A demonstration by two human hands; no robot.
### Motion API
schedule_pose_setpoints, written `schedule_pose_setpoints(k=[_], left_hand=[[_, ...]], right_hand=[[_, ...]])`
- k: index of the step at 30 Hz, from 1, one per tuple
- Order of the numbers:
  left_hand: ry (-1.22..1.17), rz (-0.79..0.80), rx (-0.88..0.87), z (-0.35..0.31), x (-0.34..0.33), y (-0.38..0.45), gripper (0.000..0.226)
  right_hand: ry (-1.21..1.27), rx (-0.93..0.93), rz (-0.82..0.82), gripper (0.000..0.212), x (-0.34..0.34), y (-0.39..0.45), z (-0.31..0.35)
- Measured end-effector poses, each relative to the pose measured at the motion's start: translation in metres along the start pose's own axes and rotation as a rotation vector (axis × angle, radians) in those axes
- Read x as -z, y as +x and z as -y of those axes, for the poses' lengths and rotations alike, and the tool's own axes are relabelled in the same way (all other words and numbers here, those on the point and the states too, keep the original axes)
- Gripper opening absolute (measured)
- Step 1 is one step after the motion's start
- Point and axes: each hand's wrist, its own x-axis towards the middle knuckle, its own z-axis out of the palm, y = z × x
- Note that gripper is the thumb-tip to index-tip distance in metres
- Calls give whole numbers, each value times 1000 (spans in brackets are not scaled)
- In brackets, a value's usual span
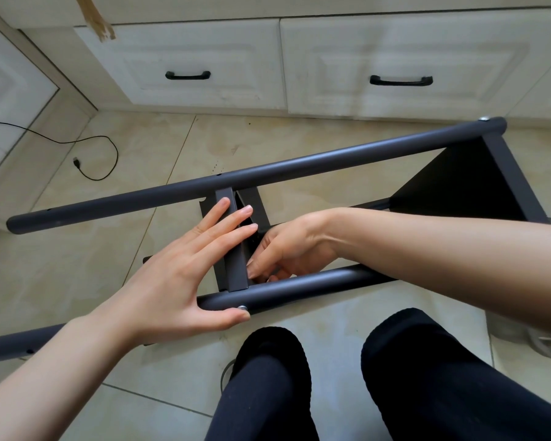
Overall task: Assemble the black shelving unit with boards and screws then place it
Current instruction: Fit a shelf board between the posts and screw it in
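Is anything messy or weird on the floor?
A black USB cable trails loose across the floor tiles near the white cabinet, its plug end plugged into nothing. A torn strip of brown tape hangs off the cabinet's top edge.

Your left hand (185,275) reaches in from the lower left, forearm bare, palm down. Its fingers (226,230) are straight and spread, pointing up and away from you, while the thumb stretches out to the right. Your right arm comes in from the right edge, bare, wrist bent downward. Your right hand (287,249) hangs below it, fingers curled inward and pointing down-left, their tips partly hidden.
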Motion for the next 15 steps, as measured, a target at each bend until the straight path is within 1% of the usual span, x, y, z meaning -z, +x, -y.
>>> schedule_pose_setpoints(k=[3,7,12,15], left_hand=[[-3,-1,-2,0,-1,0,94],[-1,-1,-2,1,0,0,94],[5,0,-7,1,0,0,94],[1,1,-5,1,0,0,94]], right_hand=[[-3,7,1,14,-1,0,0],[-23,21,-29,33,0,2,-1],[-31,-10,-37,22,-1,4,0],[-14,-33,-22,20,1,2,1]])
